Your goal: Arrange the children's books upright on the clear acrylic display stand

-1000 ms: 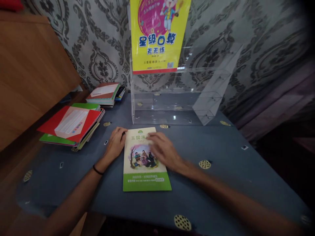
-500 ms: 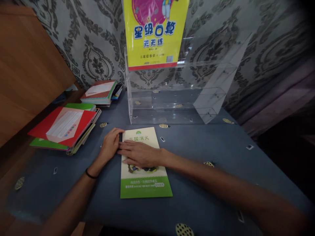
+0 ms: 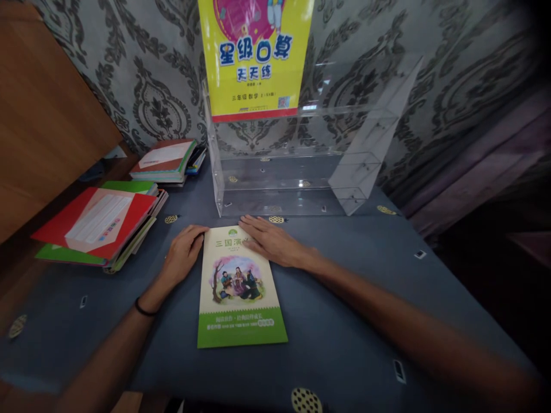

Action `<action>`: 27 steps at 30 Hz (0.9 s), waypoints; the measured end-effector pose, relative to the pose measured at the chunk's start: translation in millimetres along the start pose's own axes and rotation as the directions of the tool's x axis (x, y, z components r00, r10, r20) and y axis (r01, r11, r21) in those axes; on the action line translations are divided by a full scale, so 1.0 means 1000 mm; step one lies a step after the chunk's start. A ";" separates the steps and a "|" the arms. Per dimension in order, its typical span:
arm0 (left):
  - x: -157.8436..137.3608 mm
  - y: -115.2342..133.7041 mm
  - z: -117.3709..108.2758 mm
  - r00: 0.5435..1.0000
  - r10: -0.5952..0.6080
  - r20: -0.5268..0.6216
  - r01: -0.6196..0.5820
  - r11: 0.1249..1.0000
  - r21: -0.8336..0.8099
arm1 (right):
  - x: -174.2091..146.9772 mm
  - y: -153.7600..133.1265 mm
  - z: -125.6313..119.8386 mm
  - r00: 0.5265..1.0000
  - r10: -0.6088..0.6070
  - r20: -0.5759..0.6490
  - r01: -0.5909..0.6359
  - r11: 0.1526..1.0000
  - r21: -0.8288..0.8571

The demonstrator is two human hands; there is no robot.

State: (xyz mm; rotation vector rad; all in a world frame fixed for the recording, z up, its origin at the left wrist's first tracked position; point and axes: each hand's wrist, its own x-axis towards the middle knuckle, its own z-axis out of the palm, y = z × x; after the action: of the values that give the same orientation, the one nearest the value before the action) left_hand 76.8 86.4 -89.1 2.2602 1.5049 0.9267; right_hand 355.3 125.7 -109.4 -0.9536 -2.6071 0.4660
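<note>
A thin paperback book [image 3: 236,281] lies shut and flat on the cloth. Its cover is cream with a green band along the bottom and a picture of seated figures under a pink tree. My left hand [image 3: 184,252], a dark band round its wrist, rests on the table at the book's upper left edge, fingers loosely bent and fingertips at the corner. Across the upper right corner of the cover lies my right hand [image 3: 273,244], palm down with fingers stretched out, hiding part of the title. Neither hand is gripping the book.
Behind the book stands a clear acrylic tiered rack [image 3: 275,198] with a yellow workbook [image 3: 258,80] upright at its top left. Two book stacks, a nearer red-topped one [image 3: 107,223] and a farther one [image 3: 166,158], lie left. A wooden panel [image 3: 47,115] rises beside them.
My right hand has slid from the middle left of the cover to its upper right corner, uncovering the picture. My left hand stays at the left edge. The view has shifted slightly.
</note>
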 end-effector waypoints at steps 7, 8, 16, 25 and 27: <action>-0.003 0.002 0.005 0.997 0.060 0.046 -0.066 0.988 0.140 | -0.024 0.005 -0.004 0.995 0.087 -0.047 -0.087 0.996 0.017; -0.004 0.003 0.006 0.995 0.083 0.053 -0.091 0.983 0.161 | -0.024 0.005 -0.004 0.994 0.095 -0.050 -0.095 0.995 0.012; -0.003 0.034 0.022 0.927 0.241 0.286 -0.294 0.942 0.159 | -0.024 0.010 0.001 0.992 0.077 -0.100 -0.077 0.997 -0.002; -0.024 0.084 0.031 0.800 0.367 0.474 -0.422 0.907 0.009 | -0.022 0.011 0.001 0.993 0.059 -0.105 -0.060 0.998 -0.002; -0.033 0.092 0.029 0.756 0.397 0.520 -0.457 0.889 -0.015 | -0.023 0.011 0.000 0.993 0.058 -0.100 -0.059 0.998 -0.007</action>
State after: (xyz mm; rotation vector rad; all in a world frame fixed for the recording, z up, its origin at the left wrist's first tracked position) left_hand 153.7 21.5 -72.4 2.7075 0.8346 0.2730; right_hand 377.6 118.4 -118.3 -1.0314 -2.5007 0.4096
